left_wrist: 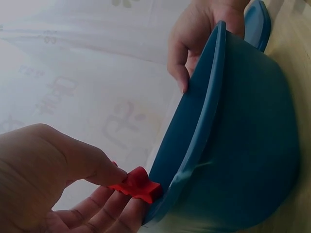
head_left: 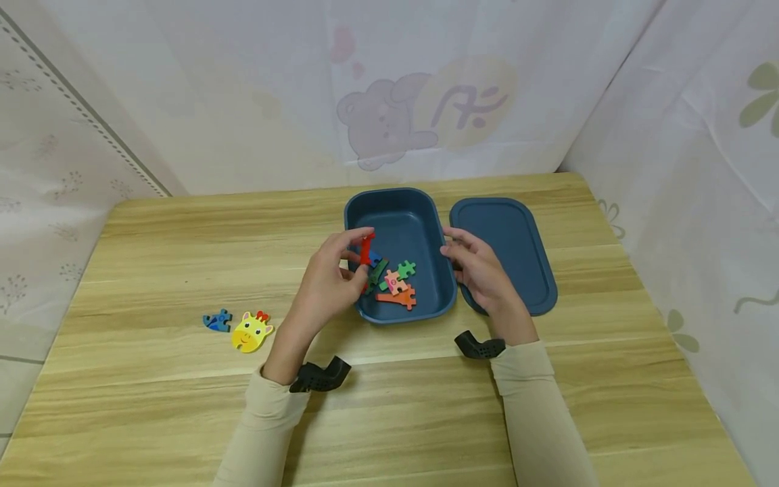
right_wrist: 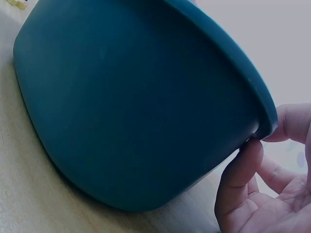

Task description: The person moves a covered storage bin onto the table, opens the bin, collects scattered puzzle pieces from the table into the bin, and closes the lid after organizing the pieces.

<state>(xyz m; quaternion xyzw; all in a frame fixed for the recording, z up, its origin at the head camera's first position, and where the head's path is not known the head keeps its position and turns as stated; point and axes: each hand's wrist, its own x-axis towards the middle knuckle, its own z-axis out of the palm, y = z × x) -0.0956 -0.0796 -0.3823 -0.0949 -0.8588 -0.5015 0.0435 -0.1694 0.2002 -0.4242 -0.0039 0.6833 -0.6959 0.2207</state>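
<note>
My left hand [head_left: 325, 281] is over the left side of a dark blue plastic box [head_left: 404, 233], pinching a red puzzle piece [head_left: 366, 249] between thumb and fingers. In the left wrist view, that red piece [left_wrist: 140, 185] shows just by the box rim. My right hand [head_left: 483, 274] pinches the box's right rim, thumb and fingers on either side of the edge in the right wrist view. Inside the box lie an orange piece [head_left: 404, 298], a pink piece [head_left: 395, 283], a green piece [head_left: 406, 269] and others partly hidden by my left hand.
A matching blue lid [head_left: 514, 247] lies flat right of the box, partly under my right hand. To the left, a blue puzzle piece [head_left: 218, 320] and a yellow giraffe-head piece [head_left: 251, 333] rest on the wooden table [head_left: 402, 406]. Pale printed curtains hang behind and beside the table.
</note>
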